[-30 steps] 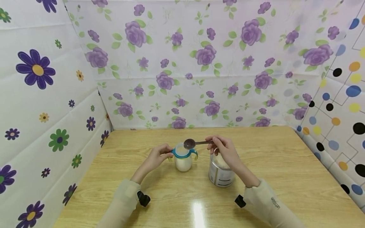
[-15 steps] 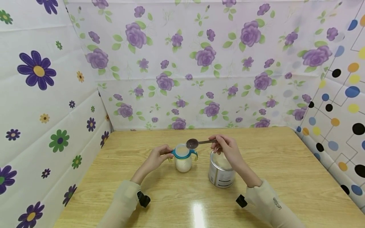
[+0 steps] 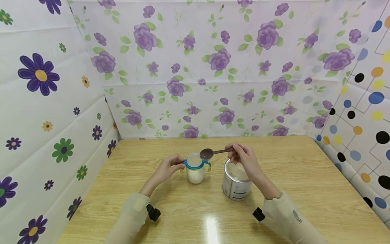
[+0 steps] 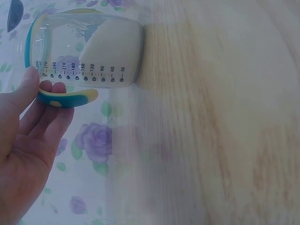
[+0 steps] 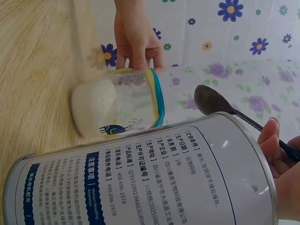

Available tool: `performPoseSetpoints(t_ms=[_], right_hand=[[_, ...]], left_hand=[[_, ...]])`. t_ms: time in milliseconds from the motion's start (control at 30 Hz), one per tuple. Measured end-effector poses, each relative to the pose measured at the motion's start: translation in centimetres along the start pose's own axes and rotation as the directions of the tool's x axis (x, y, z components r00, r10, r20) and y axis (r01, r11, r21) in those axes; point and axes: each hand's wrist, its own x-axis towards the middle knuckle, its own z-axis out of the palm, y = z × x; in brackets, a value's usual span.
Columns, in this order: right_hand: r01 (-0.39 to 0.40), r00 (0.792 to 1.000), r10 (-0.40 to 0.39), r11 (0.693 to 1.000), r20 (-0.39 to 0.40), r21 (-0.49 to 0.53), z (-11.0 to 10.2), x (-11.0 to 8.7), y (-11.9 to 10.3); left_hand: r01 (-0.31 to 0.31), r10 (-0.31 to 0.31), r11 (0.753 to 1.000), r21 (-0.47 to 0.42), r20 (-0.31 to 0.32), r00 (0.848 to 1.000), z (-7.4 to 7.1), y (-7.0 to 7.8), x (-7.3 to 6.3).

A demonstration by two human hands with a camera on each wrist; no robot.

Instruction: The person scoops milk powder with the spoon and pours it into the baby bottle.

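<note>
A clear baby bottle (image 3: 195,175) with a blue-and-yellow collar and two side handles stands uncapped on the table. Pale powder lies heaped to one side inside it, as the left wrist view shows. My left hand (image 3: 168,168) pinches the bottle's left handle (image 4: 68,99) between thumb and fingers. A dark brown spoon (image 3: 207,154) hovers by the bottle's right rim, its bowl looking bare apart from slight residue. The end of its handle is pinched by my right hand (image 3: 245,161), which is above an open tin (image 3: 237,187) of pale powder.
The tin stands upright just right of the bottle, printed with text. Wood-grain table (image 3: 146,217) spreads around both. Flowered cloth (image 3: 195,67) closes off the back and left, and dotted cloth (image 3: 365,135) the right.
The spoon and my right hand have moved slightly right, away from the bottle's mouth, uncovering more of the tin's opening. My left hand and the bottle have stayed in place.
</note>
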Motion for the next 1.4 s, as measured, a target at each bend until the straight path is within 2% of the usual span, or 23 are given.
performPoseSetpoints(t_ms=[433, 733, 1400], right_hand=[[0.017, 1.0, -0.016, 0.999, -0.024, 0.033, -0.5, 0.0, 0.2], [0.023, 0.999, -0.02, 0.998, -0.043, 0.062, -0.9, 0.0, 0.0], [0.043, 0.993, -0.025, 0.986, -0.112, 0.16, -1.8, 0.0, 0.0]], left_hand=[[-0.001, 0.001, 1.0, -0.008, -0.004, 1.0, 0.1, -0.1, 0.0], [-0.026, 0.026, 1.0, 0.002, -0.003, 1.0, 0.0, -0.2, 0.2], [0.003, -0.003, 1.0, -0.02, 0.012, 1.0, -0.1, -0.1, 0.1]])
